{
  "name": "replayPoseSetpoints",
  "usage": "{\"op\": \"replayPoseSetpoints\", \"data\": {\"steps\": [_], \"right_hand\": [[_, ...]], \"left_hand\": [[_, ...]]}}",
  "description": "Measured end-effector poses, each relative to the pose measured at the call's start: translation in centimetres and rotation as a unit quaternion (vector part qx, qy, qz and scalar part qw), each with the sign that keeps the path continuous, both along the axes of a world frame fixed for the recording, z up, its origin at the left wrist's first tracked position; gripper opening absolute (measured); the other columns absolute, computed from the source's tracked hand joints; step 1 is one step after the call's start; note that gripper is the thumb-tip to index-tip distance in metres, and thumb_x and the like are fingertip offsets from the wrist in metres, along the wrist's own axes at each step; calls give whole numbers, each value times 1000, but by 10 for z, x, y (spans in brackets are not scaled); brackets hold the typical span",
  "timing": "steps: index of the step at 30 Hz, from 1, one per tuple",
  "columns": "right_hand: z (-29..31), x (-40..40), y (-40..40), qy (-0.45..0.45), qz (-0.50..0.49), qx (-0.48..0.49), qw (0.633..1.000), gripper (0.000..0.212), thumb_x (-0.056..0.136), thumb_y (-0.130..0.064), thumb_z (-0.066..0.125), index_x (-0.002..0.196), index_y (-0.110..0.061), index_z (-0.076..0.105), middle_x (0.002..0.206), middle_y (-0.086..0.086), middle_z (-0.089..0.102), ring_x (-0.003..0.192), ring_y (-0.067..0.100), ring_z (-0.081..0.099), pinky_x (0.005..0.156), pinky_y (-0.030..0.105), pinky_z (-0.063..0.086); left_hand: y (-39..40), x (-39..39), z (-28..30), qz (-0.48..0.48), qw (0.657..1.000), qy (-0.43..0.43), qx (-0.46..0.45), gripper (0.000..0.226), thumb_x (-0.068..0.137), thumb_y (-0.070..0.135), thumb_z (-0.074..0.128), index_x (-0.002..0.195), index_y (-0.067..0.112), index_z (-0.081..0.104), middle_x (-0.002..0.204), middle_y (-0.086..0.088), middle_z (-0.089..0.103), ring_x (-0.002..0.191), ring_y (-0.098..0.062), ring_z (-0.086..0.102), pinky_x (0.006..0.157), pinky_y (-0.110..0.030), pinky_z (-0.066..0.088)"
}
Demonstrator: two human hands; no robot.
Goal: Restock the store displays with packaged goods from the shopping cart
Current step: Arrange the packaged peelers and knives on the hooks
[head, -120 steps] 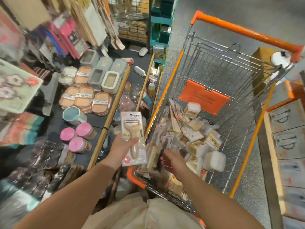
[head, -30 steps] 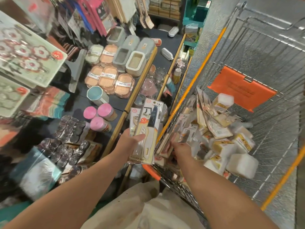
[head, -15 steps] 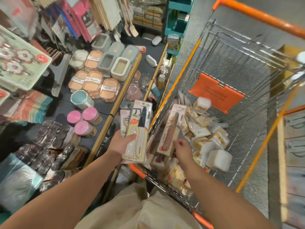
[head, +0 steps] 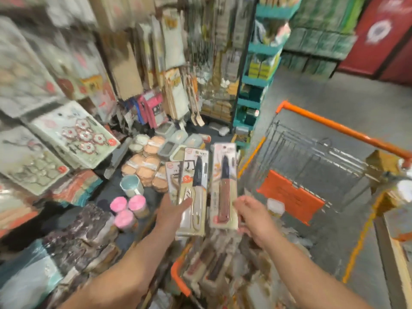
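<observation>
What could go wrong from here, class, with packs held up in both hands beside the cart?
1. The left hand holds stacked packs; the one behind might slip out.
2. The right hand grips the brown-handled knife pack only at one edge, so it may twist or drop.
3. The view is blurred, so a hanging hook could be missed.

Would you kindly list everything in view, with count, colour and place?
Brown-handled knife pack: one, cream card, in right hand.
Beige-handled knife pack: one, front of left hand's stack.
Peeler pack: one, behind it.
Cart: one, grey wire, orange trim, right.
Pink-lidded jars: three, on shelf, left.
Mug: one, teal, behind the jars.
Flower packs: white, far left; count unclear.
Left hand: holding stack.
Right hand: pinching pack.
</observation>
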State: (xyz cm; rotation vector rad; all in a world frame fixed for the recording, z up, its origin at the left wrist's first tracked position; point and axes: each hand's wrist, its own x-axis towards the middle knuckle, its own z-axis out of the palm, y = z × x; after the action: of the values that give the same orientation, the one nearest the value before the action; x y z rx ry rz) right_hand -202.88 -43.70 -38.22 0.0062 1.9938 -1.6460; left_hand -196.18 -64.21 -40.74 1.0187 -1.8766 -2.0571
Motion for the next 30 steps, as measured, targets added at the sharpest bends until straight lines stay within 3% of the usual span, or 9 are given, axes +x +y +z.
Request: {"op": "replayPoseSetpoints", "data": {"steps": [5,9,13,17,21,23,25,28,30], "right_hand": [[46,-2,-44,43,61,-46,996,30,98,-16,53,68,-23,54,65,4,45,54,15,45,55,27,38],[90,3,-97,67,94,-73,991,22,98,-14,51,77,-13,56,66,3,53,54,14,56,49,22,45],[130,10,-157,109,146,-89,979,16,97,-16,50,83,-12,57,77,8,56,71,21,58,68,39,56],[169,14,-215,155,159,-108,969,25,102,-15,46,79,-15,53,64,-6,47,42,-3,43,44,14,36],[205,20,-269,183,160,-139,960,24,100,-17,49,78,-16,58,64,-1,52,49,7,49,48,22,37],[217,25,-292,202,163,-145,955,20,97,-22,53,82,-15,64,72,5,60,66,18,56,64,31,42],[228,28,-310,205,171,-162,950,21,97,-20,52,83,-9,64,78,9,59,73,20,53,67,33,40],[240,30,-332,212,185,-172,944,21,99,-18,50,79,-14,57,77,8,50,69,18,44,57,29,34],[248,27,-347,220,199,-181,938,21,98,-22,51,82,-15,62,80,6,59,72,20,50,65,32,39]], "left_hand": [[-24,16,55,78,995,62,-29,85,90,32,70,156,20,19,159,-2,29,144,-24,31,118,-43,27],[-54,41,108,124,982,135,-51,74,81,36,75,144,22,40,143,2,52,128,-21,51,114,-45,34],[-92,57,159,195,966,156,-73,88,70,44,81,144,18,40,139,0,56,124,-21,55,110,-46,41],[-143,69,211,244,946,189,-102,48,82,21,76,124,13,53,113,-2,70,97,-18,69,87,-40,56],[-191,79,248,267,929,216,-140,89,67,46,80,143,22,39,139,-4,57,121,-26,59,103,-50,48],[-205,87,265,282,923,221,-141,75,76,34,79,139,16,42,131,-3,61,111,-22,63,98,-42,50],[-214,96,279,301,916,209,-162,53,88,17,72,135,12,47,122,-2,64,98,-18,64,85,-33,50],[-228,100,291,313,911,198,-179,59,89,20,71,140,11,43,131,-6,60,113,-27,61,95,-41,49],[-234,100,305,320,906,205,-187,73,87,28,72,148,13,34,145,-8,50,128,-31,52,107,-47,42]]}}
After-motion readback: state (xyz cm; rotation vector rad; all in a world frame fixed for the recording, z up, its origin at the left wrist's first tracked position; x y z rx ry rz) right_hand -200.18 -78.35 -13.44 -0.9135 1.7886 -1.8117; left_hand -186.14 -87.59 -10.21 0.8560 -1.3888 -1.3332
